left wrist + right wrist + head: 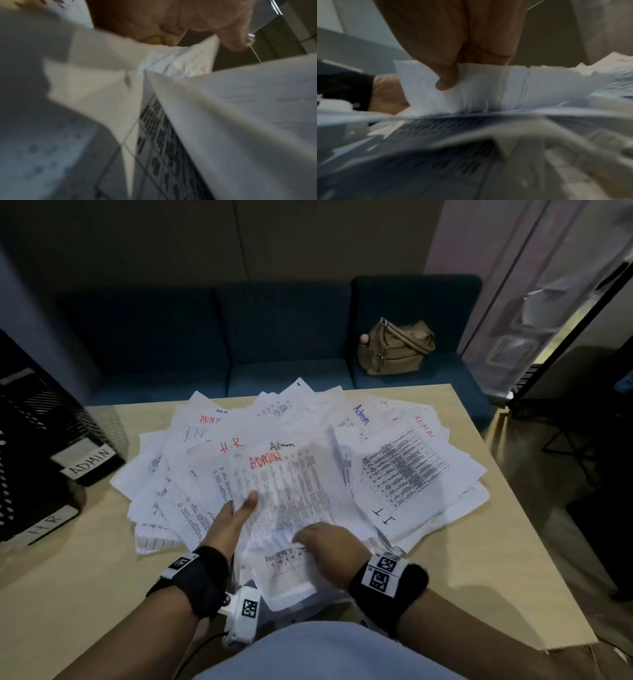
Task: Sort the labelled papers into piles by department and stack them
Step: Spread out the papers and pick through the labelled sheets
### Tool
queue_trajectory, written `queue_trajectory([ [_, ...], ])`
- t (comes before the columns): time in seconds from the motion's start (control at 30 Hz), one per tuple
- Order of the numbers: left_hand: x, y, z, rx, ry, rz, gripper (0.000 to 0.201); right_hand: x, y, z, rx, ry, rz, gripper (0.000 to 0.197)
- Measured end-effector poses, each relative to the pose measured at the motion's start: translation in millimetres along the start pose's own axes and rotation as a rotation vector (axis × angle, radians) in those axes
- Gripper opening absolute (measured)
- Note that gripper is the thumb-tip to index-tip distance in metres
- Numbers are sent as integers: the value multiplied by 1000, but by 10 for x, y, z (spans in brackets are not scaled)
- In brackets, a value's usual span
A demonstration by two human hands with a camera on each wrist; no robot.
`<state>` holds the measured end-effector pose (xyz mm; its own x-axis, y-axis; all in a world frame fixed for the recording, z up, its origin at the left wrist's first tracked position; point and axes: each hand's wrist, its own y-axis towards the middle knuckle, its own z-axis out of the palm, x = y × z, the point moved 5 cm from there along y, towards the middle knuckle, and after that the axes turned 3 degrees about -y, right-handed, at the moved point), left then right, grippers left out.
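A loose fan of printed papers marked ADMIN, H.R and IT covers the middle of the table. On top, nearest me, is a sheet headed ADMIN in red, lifted and blurred. My left hand holds its left edge, thumb on top. My right hand pinches its near edge. In the right wrist view the thumb presses into the white sheet. The left wrist view shows my left hand above overlapping blurred sheets.
Black mesh trays stand at the table's left, one labelled ADMIN and one labelled HR. Bare wooden table shows right of the papers. Behind the table is a blue sofa with a brown bag.
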<state>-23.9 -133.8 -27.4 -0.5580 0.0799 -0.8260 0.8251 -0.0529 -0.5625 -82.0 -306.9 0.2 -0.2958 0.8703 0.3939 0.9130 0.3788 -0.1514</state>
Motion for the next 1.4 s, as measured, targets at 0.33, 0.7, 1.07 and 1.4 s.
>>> queue_trajectory([
  [0.33, 230, -58, -274, -101, 109, -7, 34, 32, -13, -66, -44, 404, 143, 92],
  [0.7, 134, -272, -506, -46, 103, 36, 26, -1589, -387, -49, -53, -73, 869, 70],
  [1.07, 39, -134, -279, -23, 112, 99, 23, -2055, -827, -159, -520, 498, 1467, 91],
  [1.4, 52, 131, -99, -42, 265, 41, 59, -2197, -1078, -411, -943, 629, 1413, 16],
])
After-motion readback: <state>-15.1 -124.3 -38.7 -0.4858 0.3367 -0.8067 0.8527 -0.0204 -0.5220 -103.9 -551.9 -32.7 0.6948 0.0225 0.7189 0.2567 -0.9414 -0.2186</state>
